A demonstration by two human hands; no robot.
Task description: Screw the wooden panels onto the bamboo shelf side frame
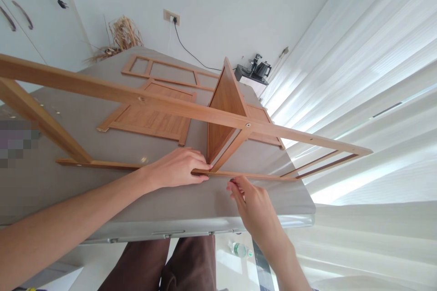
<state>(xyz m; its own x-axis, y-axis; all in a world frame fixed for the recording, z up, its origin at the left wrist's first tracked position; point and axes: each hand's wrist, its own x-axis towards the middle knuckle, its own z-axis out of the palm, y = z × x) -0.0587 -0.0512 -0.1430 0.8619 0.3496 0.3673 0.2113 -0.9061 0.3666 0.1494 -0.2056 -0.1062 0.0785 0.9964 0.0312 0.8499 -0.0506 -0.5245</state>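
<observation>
Wooden frame [177, 107] stands on table [164, 202]; left hand [179, 166] clasps lower rail [252, 175] beside upright panel [224, 93]; right hand [252, 200] pinches small dark item [232, 180], kind unclear.

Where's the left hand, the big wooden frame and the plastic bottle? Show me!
Left hand [179, 167]: head view, on the back of the hand.
Wooden frame [184, 108]: head view, on its long upper rail.
Plastic bottle [240, 250]: head view, on its body.

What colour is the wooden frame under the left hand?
The wooden frame is orange-brown, clearest in the head view.
</observation>
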